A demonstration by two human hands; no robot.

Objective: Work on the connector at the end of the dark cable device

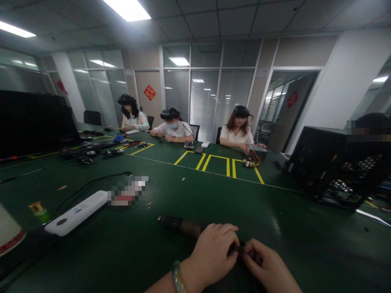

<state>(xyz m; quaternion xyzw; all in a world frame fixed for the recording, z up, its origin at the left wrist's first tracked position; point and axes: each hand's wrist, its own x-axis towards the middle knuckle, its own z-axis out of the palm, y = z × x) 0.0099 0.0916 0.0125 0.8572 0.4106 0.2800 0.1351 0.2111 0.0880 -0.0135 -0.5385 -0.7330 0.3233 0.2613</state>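
Observation:
A dark, cylindrical electric screwdriver (187, 228) lies on the green table, its metal tip pointing left. My left hand (214, 252), with a jade-coloured bangle (178, 276) at the wrist, is closed around the tool's rear end. Just to its right, my right hand (264, 260) is closed, thumb and fingers pinched at a small dark piece by the tool's back end. That piece may be a cord or plug; the fingers mostly hide it. The two hands nearly meet there.
On my left lie a white power strip (77, 213), a small green bottle with a gold cap (39, 211) and a paper cup (9, 232). A black computer case (332, 167) stands at right, a black monitor (33, 122) at left. Several people sit across the table.

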